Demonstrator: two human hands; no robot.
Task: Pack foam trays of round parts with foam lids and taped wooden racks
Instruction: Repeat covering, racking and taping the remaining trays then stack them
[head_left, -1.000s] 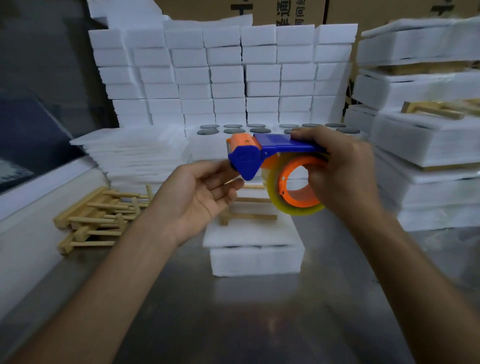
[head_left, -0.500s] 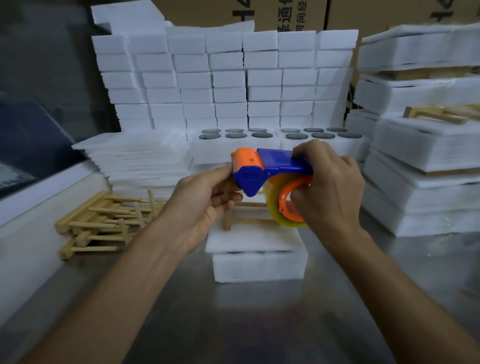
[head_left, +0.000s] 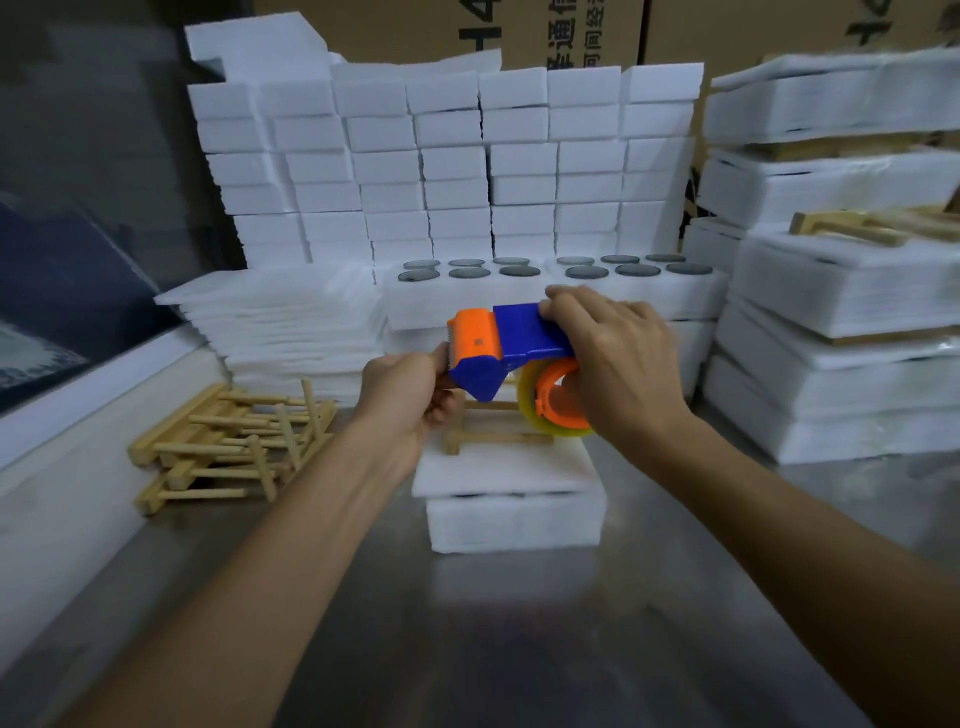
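Note:
A blue and orange tape dispenser (head_left: 498, 351) with a yellowish tape roll (head_left: 553, 402) hangs above the middle of the table. My right hand (head_left: 615, 364) grips its handle from the right. My left hand (head_left: 410, 395) has its fingers curled at the dispenser's orange front end, apparently pinching the tape end, which I cannot make out. Below them a wooden rack (head_left: 488, 434) lies on a foam lid (head_left: 504, 475) that covers a foam tray (head_left: 514, 525). Behind, open foam trays (head_left: 550, 301) show round grey parts (head_left: 587, 272).
Loose wooden racks (head_left: 228, 441) are piled at the left. A stack of thin foam lids (head_left: 275, 322) stands behind them. Walls of foam blocks (head_left: 452, 166) fill the back, packed foam bundles (head_left: 841, 332) the right. The metal table (head_left: 493, 623) stretches toward me.
My left hand rose from open below the dispenser to curl at its front end. Both hands and the dispenser moved slightly down toward the rack.

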